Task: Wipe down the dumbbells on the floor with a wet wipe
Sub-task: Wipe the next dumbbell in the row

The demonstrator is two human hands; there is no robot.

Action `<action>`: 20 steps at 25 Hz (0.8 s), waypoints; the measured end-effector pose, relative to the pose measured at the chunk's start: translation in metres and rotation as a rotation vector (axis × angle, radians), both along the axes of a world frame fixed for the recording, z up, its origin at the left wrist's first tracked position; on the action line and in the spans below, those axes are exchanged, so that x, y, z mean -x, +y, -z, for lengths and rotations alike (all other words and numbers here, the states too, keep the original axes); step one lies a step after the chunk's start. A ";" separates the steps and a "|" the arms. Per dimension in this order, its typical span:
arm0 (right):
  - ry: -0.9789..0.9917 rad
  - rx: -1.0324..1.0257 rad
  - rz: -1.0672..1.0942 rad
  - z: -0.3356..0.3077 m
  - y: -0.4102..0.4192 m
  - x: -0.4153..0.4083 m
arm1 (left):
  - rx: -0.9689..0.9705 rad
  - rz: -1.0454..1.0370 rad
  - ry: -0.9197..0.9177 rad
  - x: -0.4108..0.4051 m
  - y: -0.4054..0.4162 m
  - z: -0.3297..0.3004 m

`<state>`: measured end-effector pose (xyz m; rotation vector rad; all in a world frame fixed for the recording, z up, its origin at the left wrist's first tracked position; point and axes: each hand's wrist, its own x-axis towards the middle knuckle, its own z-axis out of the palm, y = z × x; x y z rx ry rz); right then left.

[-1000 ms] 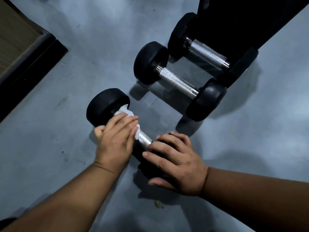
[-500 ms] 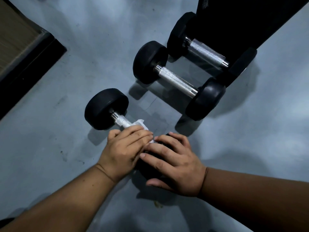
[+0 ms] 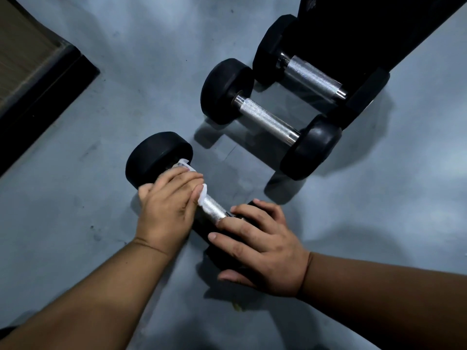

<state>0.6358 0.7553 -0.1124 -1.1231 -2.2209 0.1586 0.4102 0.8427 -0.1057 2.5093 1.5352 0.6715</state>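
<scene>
White wipe (image 3: 202, 195) gripped round dumbbell (image 3: 214, 210) handle by left hand (image 3: 166, 210); right hand (image 3: 262, 246) flat on weight.

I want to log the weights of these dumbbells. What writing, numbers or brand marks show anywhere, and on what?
None can be read. The black ends of the near dumbbell, middle dumbbell and far dumbbell show no legible marks; the wipe is blank.

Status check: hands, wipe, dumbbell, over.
Left hand grips white wet wipe round nearest black dumbbell's knurled steel handle. Right hand steadies near head. Nothing obstructing.
</scene>
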 end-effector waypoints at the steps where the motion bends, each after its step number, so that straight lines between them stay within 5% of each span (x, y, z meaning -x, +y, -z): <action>1: 0.003 -0.001 0.002 0.000 0.000 -0.001 | 0.029 -0.034 -0.030 -0.004 -0.005 0.003; 6: -0.013 -0.026 0.003 0.000 -0.002 0.003 | -0.022 0.266 0.012 -0.008 -0.023 -0.001; 10: -0.018 -0.026 0.000 0.000 -0.004 0.004 | 0.059 -0.020 -0.012 0.001 -0.006 -0.001; 14: -0.033 -0.042 -0.003 0.000 -0.004 0.006 | 0.015 0.219 0.029 -0.012 -0.037 -0.003; 18: -0.044 -0.048 0.002 -0.001 -0.007 0.009 | 0.045 -0.066 0.058 0.001 -0.008 -0.007; 20: -0.048 -0.058 0.005 -0.002 -0.006 0.009 | 0.065 -0.037 0.005 -0.008 -0.023 -0.001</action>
